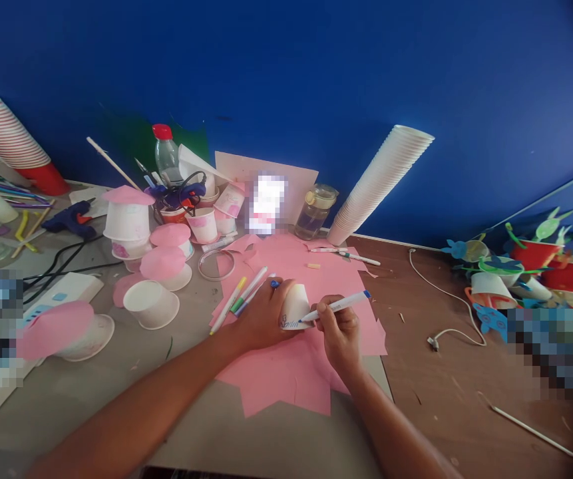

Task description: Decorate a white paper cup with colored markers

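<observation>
My left hand [265, 313] is wrapped round a white paper cup [297, 306], held tilted over the pink paper [286, 372]. Blue strokes show near the cup's lower edge. In my right hand [339, 336] is a blue marker [341, 304], its tip touching the cup by those strokes. A blue marker cap [275, 284] shows at the fingers of my left hand. Beside that hand lie a yellow marker [228, 305] and a green marker [249, 291] on the paper.
White cups with pink paper tops [166, 263] stand at the left, near a power strip [41, 319] and glue gun [69, 219]. A tall cup stack [381, 183] leans behind, by a glass jar [316, 211]. Red cup crafts [536, 253] and a white cable [458, 296] lie right.
</observation>
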Tool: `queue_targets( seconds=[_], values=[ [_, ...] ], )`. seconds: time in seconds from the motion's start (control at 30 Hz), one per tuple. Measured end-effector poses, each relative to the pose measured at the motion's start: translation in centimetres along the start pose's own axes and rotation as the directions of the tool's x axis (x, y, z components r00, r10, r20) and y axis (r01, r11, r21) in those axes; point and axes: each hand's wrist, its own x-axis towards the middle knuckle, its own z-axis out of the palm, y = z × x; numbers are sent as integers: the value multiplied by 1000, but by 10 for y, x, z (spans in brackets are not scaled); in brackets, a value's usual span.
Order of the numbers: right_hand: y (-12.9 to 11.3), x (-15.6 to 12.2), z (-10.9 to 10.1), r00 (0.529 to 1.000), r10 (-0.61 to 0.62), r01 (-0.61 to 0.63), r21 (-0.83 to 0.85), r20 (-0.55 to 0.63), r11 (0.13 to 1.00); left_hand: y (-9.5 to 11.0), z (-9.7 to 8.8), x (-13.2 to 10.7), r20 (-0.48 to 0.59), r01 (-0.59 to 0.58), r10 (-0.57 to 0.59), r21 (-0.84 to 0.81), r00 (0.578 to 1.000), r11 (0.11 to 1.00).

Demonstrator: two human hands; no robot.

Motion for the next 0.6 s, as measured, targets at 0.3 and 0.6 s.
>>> queue_targets(
  seconds=[0.3, 0.6],
  values=[
    [1, 0, -2, 999, 39, -41, 81, 20, 996, 10, -5, 1, -55, 40, -41, -26, 998, 999],
    [-1, 1, 0, 999, 26, -27, 29, 24, 999, 7, -6, 1, -25, 29, -29, -5, 999, 1000]
  ],
)
